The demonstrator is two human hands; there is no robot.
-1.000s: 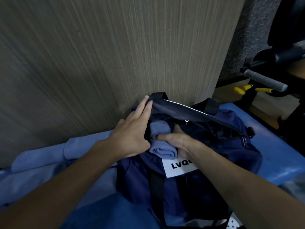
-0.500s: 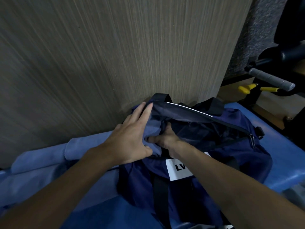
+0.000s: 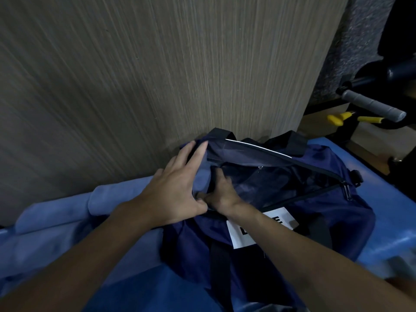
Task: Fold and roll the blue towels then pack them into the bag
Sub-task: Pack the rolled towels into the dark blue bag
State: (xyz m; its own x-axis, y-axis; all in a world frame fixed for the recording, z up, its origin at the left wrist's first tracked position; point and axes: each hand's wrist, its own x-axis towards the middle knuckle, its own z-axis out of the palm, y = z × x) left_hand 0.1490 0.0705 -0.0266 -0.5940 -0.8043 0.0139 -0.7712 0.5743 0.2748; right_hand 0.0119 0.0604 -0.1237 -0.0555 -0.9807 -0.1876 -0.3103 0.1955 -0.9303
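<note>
The left fingers lie straight and slightly spread, their tips on the rim at the bag's left end. The thumb is tucked low, touching the right thumb. Under them is the towel, a pale blue fold wedged just inside the left end of the opening, between the two hands. The left hand lies flat over this corner, pressing down rather than gripping.

What shows of the right fingers is straight and laid against the towel, with the thumb stretched leftward. Their tips dip into the dark of the bag, so the far ends cannot be made out. The right hand is sunk to the knuckles in the opening, wrist resting on the near rim.

The bag is navy and unzipped, and its mouth gapes. A pale stripe runs along the far edge and a zip pull hangs at the right end. A white label on the near side is partly covered by the right forearm. Two black handles stand up at the back, touching the wood panel, and a black strap runs down the front.

Left of the bag, more rolls of the same pale blue lie against the panel, on the blue mat that bears everything. Beyond the mat's right edge is gym gear: a grey-gripped bar and yellow levers.
</note>
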